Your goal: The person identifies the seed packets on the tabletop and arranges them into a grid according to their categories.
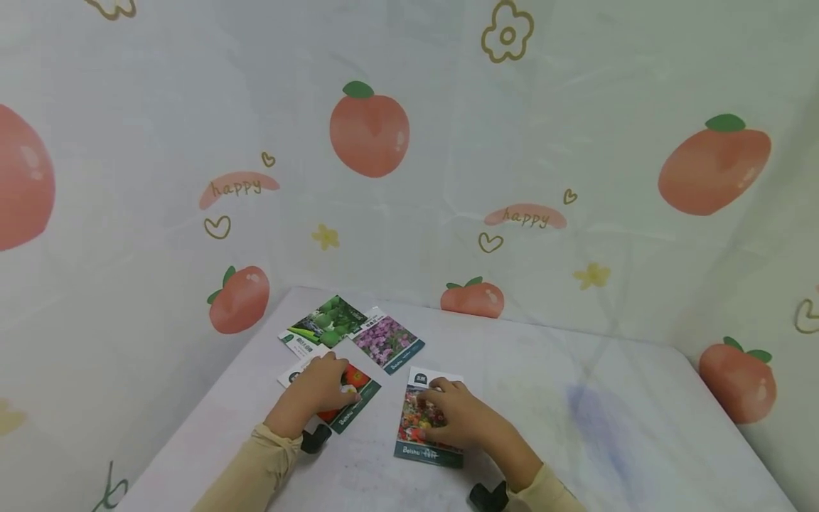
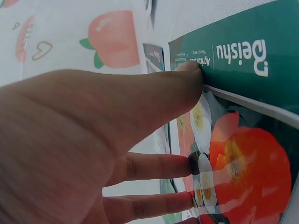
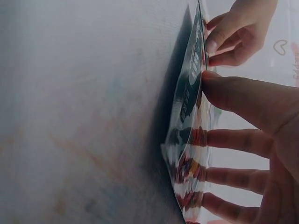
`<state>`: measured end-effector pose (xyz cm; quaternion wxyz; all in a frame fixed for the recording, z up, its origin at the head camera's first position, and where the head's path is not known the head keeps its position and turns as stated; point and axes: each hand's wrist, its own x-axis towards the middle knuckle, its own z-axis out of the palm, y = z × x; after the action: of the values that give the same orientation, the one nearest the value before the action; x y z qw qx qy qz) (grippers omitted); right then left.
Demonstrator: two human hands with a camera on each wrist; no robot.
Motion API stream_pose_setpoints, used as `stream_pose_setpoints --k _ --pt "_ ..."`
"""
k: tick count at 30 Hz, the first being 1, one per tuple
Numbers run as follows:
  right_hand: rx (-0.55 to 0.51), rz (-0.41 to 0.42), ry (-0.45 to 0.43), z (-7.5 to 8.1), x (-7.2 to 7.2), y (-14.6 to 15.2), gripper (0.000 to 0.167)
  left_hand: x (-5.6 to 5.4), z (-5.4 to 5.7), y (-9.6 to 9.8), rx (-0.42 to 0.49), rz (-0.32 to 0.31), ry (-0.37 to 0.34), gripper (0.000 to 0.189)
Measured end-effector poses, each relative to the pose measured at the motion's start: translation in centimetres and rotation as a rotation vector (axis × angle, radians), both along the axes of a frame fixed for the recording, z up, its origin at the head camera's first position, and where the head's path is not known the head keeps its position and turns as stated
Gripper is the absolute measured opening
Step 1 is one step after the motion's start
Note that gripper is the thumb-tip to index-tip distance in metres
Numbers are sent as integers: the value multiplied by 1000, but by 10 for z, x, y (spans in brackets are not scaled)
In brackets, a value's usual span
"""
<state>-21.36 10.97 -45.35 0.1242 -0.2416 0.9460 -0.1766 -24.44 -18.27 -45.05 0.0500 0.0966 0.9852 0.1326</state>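
Our hands were apart, fingers extended: the left hand [image 1: 318, 387] touched the red-poppy Beishu seed packet [image 2: 252, 154], the right hand [image 1: 466, 416] the mixed-flower packet [image 1: 411, 421], both on the counter [image 1: 531, 398]. We judged light, even fingertip pressure best against creasing.

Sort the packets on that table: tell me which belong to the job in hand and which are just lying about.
In the job:
- glossy rectangular packet with red-orange flowers, under the left hand
- glossy rectangular packet with multicoloured flowers, under the right hand

Lying about, though perhaps part of it:
- rectangular green-fruit packet
- rectangular purple-flower packet
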Motion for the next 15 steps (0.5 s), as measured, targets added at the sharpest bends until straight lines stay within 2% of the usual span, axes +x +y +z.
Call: stream_pose_setpoints --k 5,15 --pt "-6 -6 -28 -5 2 2 55 3 -4 1 3 3 -16 67" --pt "-50 33 25 -5 -1 5 53 1 4 1 -1 -2 -6 67"
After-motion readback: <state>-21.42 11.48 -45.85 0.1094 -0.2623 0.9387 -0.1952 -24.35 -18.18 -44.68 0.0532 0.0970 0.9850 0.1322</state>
